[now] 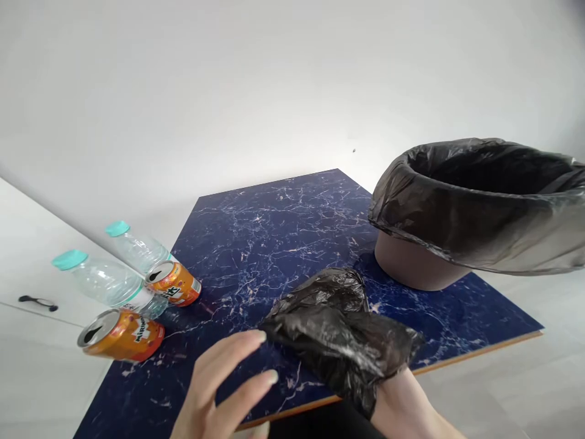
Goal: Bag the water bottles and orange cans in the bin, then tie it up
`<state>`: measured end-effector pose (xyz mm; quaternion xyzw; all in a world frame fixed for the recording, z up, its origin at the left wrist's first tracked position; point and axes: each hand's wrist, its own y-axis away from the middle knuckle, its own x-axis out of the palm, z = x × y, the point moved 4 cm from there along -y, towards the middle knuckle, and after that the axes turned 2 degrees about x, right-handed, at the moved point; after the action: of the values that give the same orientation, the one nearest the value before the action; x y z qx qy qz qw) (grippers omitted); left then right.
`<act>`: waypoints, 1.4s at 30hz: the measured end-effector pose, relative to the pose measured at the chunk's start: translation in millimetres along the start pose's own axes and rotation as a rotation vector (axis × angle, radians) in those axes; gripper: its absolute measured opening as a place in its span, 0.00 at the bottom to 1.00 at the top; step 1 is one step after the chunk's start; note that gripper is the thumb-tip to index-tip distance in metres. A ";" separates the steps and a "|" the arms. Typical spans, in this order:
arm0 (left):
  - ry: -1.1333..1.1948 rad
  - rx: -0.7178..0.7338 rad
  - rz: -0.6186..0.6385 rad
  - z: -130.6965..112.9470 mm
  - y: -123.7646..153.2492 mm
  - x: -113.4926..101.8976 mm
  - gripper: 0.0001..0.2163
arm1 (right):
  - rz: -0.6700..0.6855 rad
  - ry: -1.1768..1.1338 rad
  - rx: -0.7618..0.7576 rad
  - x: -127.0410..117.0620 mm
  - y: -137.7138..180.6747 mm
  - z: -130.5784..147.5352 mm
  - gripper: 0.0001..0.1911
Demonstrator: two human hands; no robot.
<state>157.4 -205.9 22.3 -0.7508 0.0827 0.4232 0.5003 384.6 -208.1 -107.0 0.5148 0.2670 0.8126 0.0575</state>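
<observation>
Black plastic bag film [333,332] is bunched over the front part of the blue marble-patterned tabletop [274,225]. My right hand [402,396] reaches into or under this crumpled bag. Only the wrist and heel of that hand show; its fingers are covered by the plastic, so their pose is hidden. To the left, my left hand [223,381] is open, with fingers apart and slightly curved. Its index fingertip is close to the bag's left edge, and nothing is held in it.
Two opened orange soda cans [128,335] and two clear bottles [107,280] with turquoise caps stand along the left side. A bin [406,262] lined with a dark bag [457,213] stands at the right. The white wall [274,91] rises behind the table.
</observation>
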 end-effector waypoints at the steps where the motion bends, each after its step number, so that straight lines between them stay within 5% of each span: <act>1: 0.013 0.074 0.030 -3.7 -4.4 6.6 0.21 | -0.010 -0.031 0.019 3.2 0.3 1.6 0.23; 5: 0.062 0.262 0.304 -6.7 -23.6 38.5 0.15 | -0.102 -0.185 0.136 15.0 3.4 4.5 0.17; 10: 0.101 0.200 0.508 13.1 -45.5 77.0 0.17 | -0.218 -0.139 0.162 17.0 6.1 2.9 0.10; 16: 0.152 0.181 0.578 31.2 -63.7 112.6 0.18 | 0.016 0.340 -0.037 -8.2 26.0 10.3 0.23; 18: 0.153 0.198 0.586 34.9 -63.7 118.4 0.18 | -0.018 0.590 -0.197 -28.9 38.7 25.1 0.27; 21: 0.144 0.233 0.597 38.4 -60.1 123.4 0.20 | -0.140 1.051 -0.698 -44.7 62.1 54.6 0.34; 24: 0.153 0.264 0.638 37.9 -57.9 130.2 0.23 | -0.208 1.518 -1.203 -23.5 81.1 59.9 0.38; 26: 0.167 0.288 0.667 35.1 -58.8 136.8 0.25 | -0.142 1.711 -1.355 4.5 80.3 47.3 0.37; 29: 0.186 0.329 0.715 31.3 -61.2 148.9 0.28 | -0.018 1.823 -1.430 48.4 59.8 21.2 0.38; 32: 0.164 0.405 0.782 33.3 -61.8 162.4 0.31 | -0.074 1.894 -1.414 72.9 21.5 2.6 0.42; 36: 0.093 0.334 0.827 57.5 -69.4 181.2 0.36 | -0.234 1.973 -1.357 68.4 -31.2 6.1 0.39; 42: 0.023 0.084 0.757 106.9 -88.3 204.3 0.33 | -0.398 2.145 -1.103 44.1 -89.4 52.4 0.38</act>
<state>275.1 -14.1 -79.4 -0.6506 0.3772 0.5660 0.3378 393.4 -96.1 -98.4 -0.5595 -0.1272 0.8066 0.1419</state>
